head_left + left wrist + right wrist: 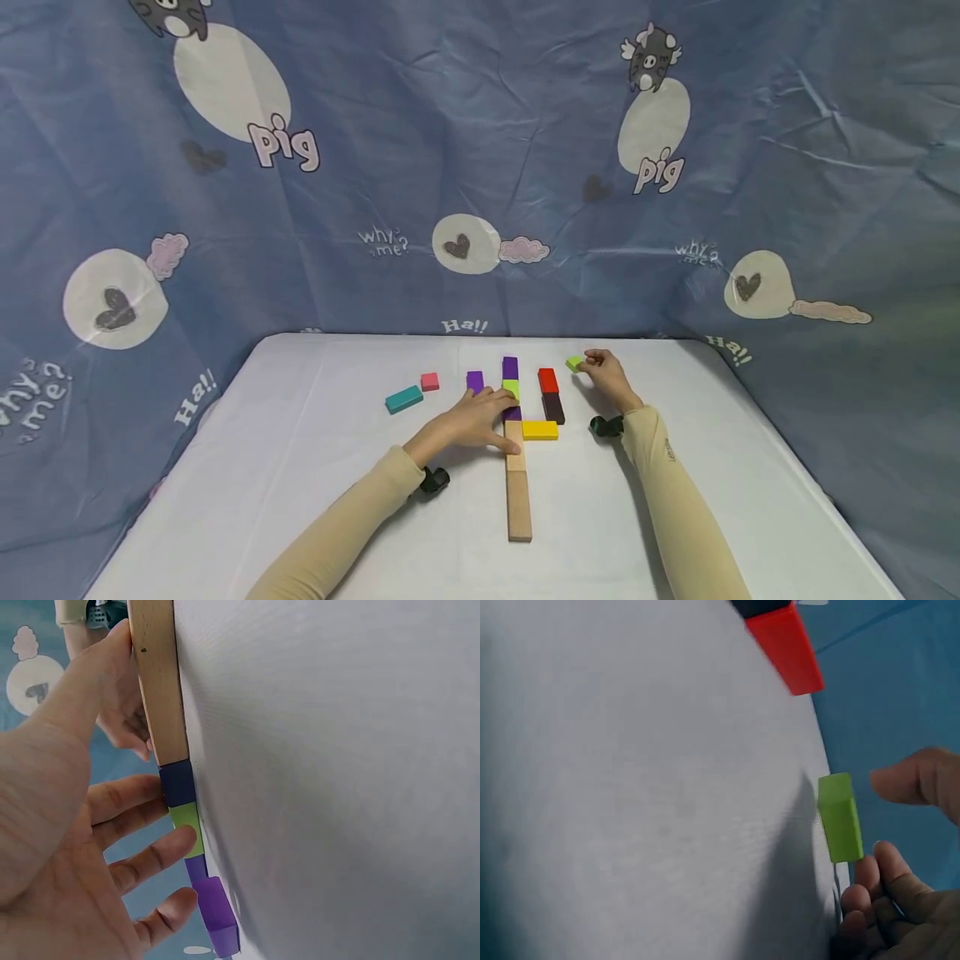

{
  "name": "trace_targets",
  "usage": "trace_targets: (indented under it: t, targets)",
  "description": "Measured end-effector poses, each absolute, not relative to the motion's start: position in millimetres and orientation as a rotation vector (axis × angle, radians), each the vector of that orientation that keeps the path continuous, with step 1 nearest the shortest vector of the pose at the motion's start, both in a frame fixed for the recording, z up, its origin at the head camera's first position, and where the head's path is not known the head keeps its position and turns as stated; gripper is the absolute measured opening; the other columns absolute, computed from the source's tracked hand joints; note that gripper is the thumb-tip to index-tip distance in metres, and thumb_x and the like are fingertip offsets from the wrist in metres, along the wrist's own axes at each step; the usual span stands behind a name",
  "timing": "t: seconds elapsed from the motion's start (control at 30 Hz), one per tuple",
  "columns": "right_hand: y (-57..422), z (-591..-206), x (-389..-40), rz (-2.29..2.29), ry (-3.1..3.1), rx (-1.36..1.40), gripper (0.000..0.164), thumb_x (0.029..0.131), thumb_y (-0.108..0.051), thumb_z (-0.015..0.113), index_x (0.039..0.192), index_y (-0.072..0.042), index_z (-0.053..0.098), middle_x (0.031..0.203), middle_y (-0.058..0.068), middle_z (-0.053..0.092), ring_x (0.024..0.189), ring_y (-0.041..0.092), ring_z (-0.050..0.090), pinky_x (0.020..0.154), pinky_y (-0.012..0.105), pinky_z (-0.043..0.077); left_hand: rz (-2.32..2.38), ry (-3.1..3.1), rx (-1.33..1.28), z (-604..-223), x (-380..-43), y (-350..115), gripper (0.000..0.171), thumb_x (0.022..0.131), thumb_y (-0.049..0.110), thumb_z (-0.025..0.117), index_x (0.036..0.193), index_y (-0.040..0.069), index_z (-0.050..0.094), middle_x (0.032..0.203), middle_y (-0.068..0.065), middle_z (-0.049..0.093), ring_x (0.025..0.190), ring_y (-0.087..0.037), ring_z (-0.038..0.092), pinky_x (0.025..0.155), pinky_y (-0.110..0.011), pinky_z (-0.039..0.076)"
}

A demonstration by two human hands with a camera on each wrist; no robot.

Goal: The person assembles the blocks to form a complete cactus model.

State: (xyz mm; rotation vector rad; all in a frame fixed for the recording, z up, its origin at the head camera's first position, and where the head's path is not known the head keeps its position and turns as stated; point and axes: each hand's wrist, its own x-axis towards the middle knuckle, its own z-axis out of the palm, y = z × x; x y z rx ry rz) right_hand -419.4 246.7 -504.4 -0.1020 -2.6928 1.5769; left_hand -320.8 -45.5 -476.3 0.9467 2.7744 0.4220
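Note:
My left hand (465, 421) spreads its fingers along a column of blocks. Its thumb touches a wooden block (515, 461), and its fingertips lie at the column's green block (511, 387) and the purple block (513, 413) below that; another purple block (510, 367) tops the column. In the left wrist view, thumb and fingers stand well apart along the column's side. My right hand (611, 382) is beside a separate green block (573, 363). The right wrist view shows the thumb clear of this block, with loosely bent fingers close to its end; contact is unclear.
A red block (548, 381) adjoins a dark brown block (553, 408) between the hands. A yellow block (541, 431) touches the column's right side. Left lie a purple block (475, 381), a pink block (430, 382) and a teal block (404, 399). A long wooden block (518, 508) extends nearer me.

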Motion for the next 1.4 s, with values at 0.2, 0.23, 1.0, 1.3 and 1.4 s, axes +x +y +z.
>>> trace_targets:
  t: [0.2, 0.23, 1.0, 1.3, 1.4]
  targets:
    - [244.8, -506.7, -425.7, 1.443, -2.745, -0.09, 0.045, 0.088, -0.016, 0.063, 0.127, 0.005, 0.053, 0.119, 0.02, 0.056, 0.106, 0.028, 0.052, 0.092, 0.037, 0.043, 0.423, 2.774, 0.95, -477.6, -321.6, -45.8, 0.089, 0.075, 0.068, 0.067, 0.145, 0.019, 0.043, 0.152, 0.0, 0.038, 0.14, -0.027, 0.033, 0.114, -0.061, 0.018]
    - [244.4, -506.3, -426.4, 1.425, -2.761, -0.095, 0.044, 0.088, -0.016, 0.063, 0.126, 0.004, 0.053, 0.119, 0.02, 0.056, 0.105, 0.027, 0.052, 0.092, 0.037, 0.044, 0.423, 2.773, 0.951, -477.8, -321.5, -45.9, 0.089, 0.075, 0.068, 0.067, 0.145, 0.019, 0.043, 0.152, -0.001, 0.038, 0.141, -0.027, 0.033, 0.114, -0.062, 0.017]
    - [226.4, -491.4, -439.5, 1.233, -2.923, 0.119, 0.037, 0.093, -0.009, 0.058, 0.129, -0.004, 0.06, 0.131, 0.018, 0.059, 0.105, 0.03, 0.057, 0.08, 0.036, 0.047, 0.398, 2.781, 0.972, -476.7, -320.3, -44.3, 0.091, 0.074, 0.07, 0.066, 0.145, 0.017, 0.044, 0.151, 0.0, 0.04, 0.137, -0.024, 0.037, 0.113, -0.061, 0.021]
    - [223.5, -491.8, -430.3, 0.965, -2.832, 0.207, 0.032, 0.091, -0.013, 0.052, 0.117, -0.008, 0.07, 0.12, 0.018, 0.066, 0.113, 0.035, 0.05, 0.096, 0.052, 0.029, 0.404, 2.778, 0.967, -477.0, -321.0, -45.9, 0.091, 0.074, 0.071, 0.066, 0.145, 0.018, 0.044, 0.151, 0.0, 0.04, 0.137, -0.024, 0.037, 0.113, -0.062, 0.021]
    - [221.7, -491.4, -427.5, 0.907, -2.828, 0.238, 0.033, 0.089, -0.011, 0.051, 0.116, -0.007, 0.071, 0.119, 0.018, 0.067, 0.115, 0.037, 0.047, 0.094, 0.052, 0.028, 0.399, 2.781, 0.962, -478.9, -322.0, -45.8, 0.092, 0.074, 0.071, 0.065, 0.146, 0.018, 0.042, 0.152, 0.0, 0.038, 0.139, -0.025, 0.035, 0.113, -0.062, 0.019]
